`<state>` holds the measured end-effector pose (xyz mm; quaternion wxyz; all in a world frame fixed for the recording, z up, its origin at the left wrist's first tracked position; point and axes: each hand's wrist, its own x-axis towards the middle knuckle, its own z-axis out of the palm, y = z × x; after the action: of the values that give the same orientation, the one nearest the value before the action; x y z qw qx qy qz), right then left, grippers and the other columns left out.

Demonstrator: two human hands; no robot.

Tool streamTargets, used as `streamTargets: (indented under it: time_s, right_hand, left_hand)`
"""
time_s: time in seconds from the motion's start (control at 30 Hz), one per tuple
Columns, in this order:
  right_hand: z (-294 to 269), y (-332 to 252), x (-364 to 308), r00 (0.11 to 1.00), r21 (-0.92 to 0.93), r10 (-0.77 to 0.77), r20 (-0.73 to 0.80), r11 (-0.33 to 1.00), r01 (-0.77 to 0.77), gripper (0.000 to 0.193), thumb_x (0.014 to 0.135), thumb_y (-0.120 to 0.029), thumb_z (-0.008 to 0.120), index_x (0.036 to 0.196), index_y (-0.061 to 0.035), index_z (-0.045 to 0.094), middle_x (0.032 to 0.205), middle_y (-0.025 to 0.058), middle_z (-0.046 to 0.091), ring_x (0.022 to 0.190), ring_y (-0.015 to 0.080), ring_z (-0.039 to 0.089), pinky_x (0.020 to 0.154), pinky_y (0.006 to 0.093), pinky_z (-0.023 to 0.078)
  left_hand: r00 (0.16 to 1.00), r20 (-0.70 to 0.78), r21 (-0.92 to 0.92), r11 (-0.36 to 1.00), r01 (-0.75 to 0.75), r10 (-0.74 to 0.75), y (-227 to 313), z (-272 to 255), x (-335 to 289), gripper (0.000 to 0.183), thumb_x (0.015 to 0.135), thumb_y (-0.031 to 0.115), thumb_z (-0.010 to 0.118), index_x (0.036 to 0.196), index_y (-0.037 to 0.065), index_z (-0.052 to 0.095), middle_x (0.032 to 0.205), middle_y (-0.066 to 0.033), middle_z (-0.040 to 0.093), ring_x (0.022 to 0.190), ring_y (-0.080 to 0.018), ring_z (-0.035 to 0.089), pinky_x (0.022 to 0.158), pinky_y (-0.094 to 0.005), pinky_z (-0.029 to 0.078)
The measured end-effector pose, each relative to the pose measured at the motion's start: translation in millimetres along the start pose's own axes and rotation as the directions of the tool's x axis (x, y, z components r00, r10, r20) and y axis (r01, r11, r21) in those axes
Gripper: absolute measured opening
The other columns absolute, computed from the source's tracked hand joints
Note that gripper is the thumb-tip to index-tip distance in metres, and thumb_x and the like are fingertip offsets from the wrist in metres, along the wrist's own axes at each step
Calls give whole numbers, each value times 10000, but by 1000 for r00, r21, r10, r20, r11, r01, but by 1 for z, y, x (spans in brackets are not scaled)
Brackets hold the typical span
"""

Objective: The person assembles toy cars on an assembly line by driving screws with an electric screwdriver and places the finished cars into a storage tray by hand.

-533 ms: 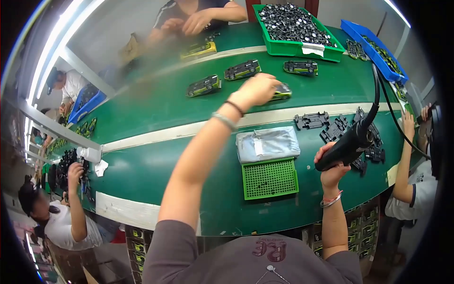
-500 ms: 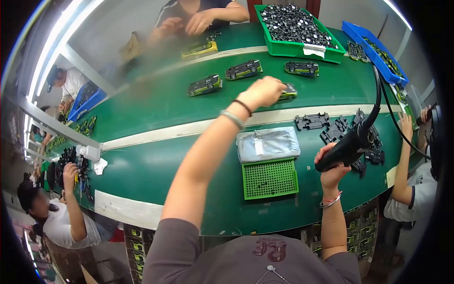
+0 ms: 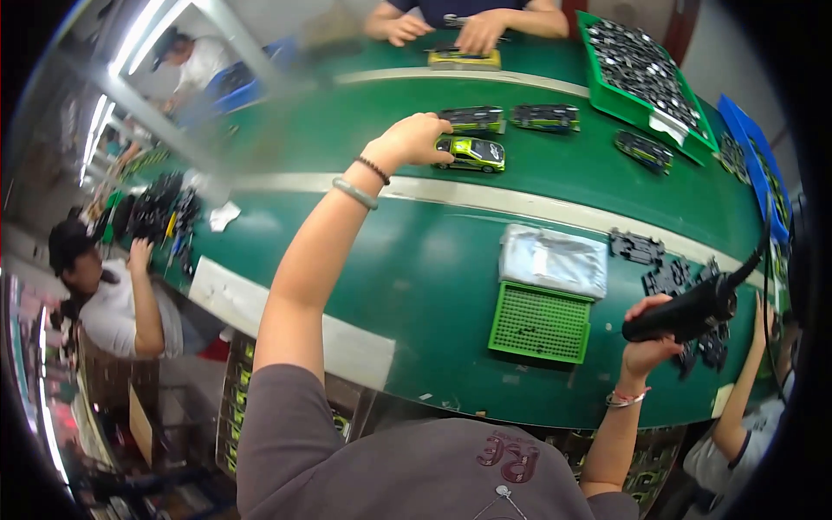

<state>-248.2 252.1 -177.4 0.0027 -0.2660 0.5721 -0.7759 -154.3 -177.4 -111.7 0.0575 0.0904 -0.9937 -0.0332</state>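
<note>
My left hand reaches far over the green table, its fingers closed on the left end of a lime-green and black toy car. That car is upright, roof showing. Right behind it lies an overturned toy car, dark underside up, with a second overturned car beside it. A third overturned car is farther right. In my right hand is a black power screwdriver, held over the near right of the table, its cable running up at right. Black plastic chassis parts lie beyond and partly under it.
A green perforated basket and a silvery wrapped packet lie between my arms. At the far right stand a green bin of small black parts and a blue tray. A co-worker's hands work opposite; others sit at both sides.
My left hand has moved left with the upright toy car, which is now in front of the leftmost overturned car. My right hand keeps hold of the screwdriver. The view has turned left.
</note>
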Motion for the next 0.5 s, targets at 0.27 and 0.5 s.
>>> streamTargets:
  time_s: [0.27, 0.5]
  right_hand:
    - [-10, 9, 5, 1000, -15, -3, 23, 1000, 3, 940, 645, -862, 319, 941, 17, 472, 733, 94, 494, 646, 172, 493, 568, 271, 426]
    - [-34, 7, 20, 998, -11, 45, 36, 999, -45, 1047, 549, -908, 329, 928, 52, 504, 761, 128, 516, 697, 228, 493, 667, 338, 432]
  left_hand:
    - [935, 183, 156, 948, 278, -305, -88, 13, -58, 533, 594, 182, 752, 1091, 98, 579, 973, -137, 627, 936, -312, 587, 815, -380, 478]
    - [891, -326, 294, 862, 413, -316, -117, -45, -178, 259, 679, 159, 636, 883, 35, 537, 865, -186, 582, 859, -348, 568, 740, -417, 474]
